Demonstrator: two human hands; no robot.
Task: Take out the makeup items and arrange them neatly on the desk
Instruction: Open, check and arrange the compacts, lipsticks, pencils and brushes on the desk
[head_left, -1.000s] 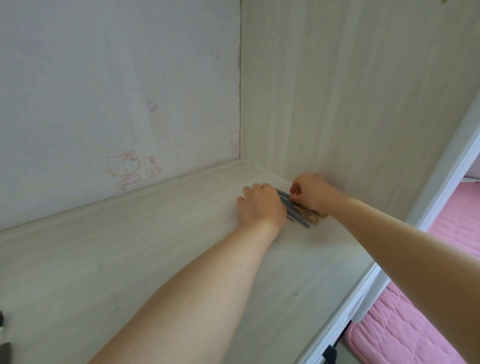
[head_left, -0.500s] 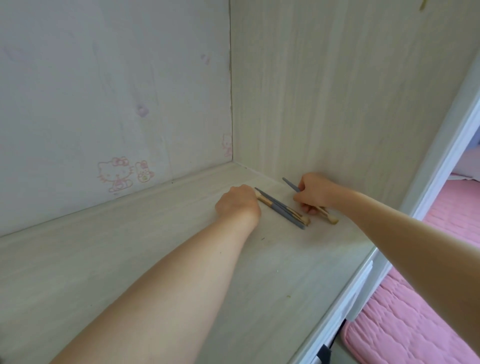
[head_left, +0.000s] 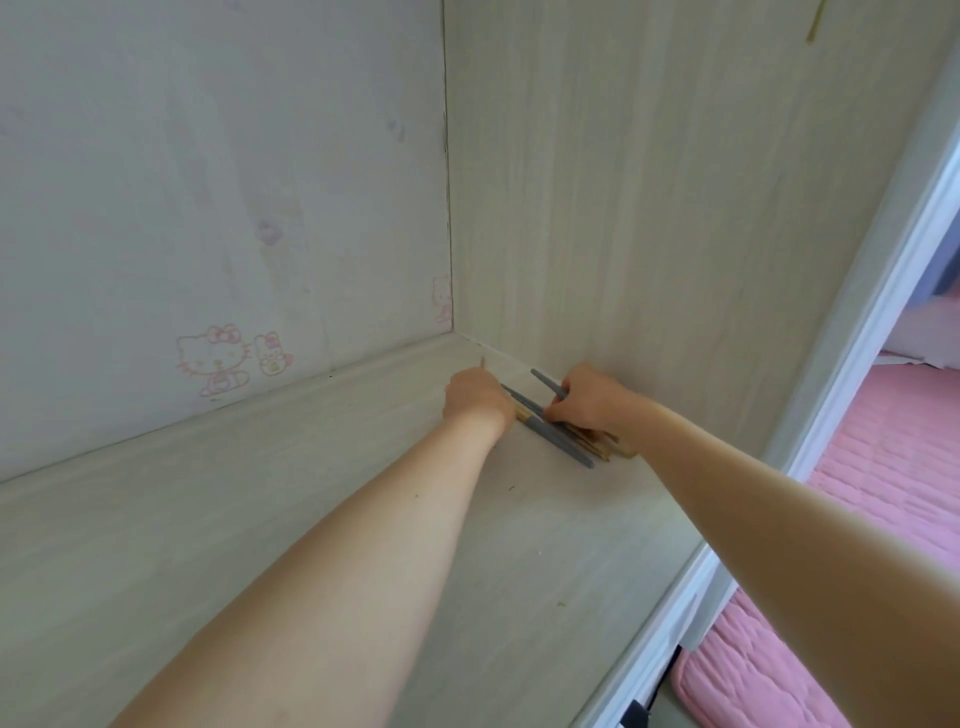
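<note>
Surface (head_left: 322, 519) bare except brushes (head_left: 563, 441) bunched near the back right corner. Left hand (head_left: 478, 397) curled around a thin stick-like item. Right hand (head_left: 584, 402) pinches one grey brush above the bunch. Judged: items out, lining up unfinished.

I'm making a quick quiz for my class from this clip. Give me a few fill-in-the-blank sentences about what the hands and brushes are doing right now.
1. The right hand grips a brush with a ____ handle.
2. The makeup brushes lie on the desk between the two ____.
3. The cartoon cat sticker is on the wall to the ____ of the left hand.

Missing words: grey; hands; left
</note>
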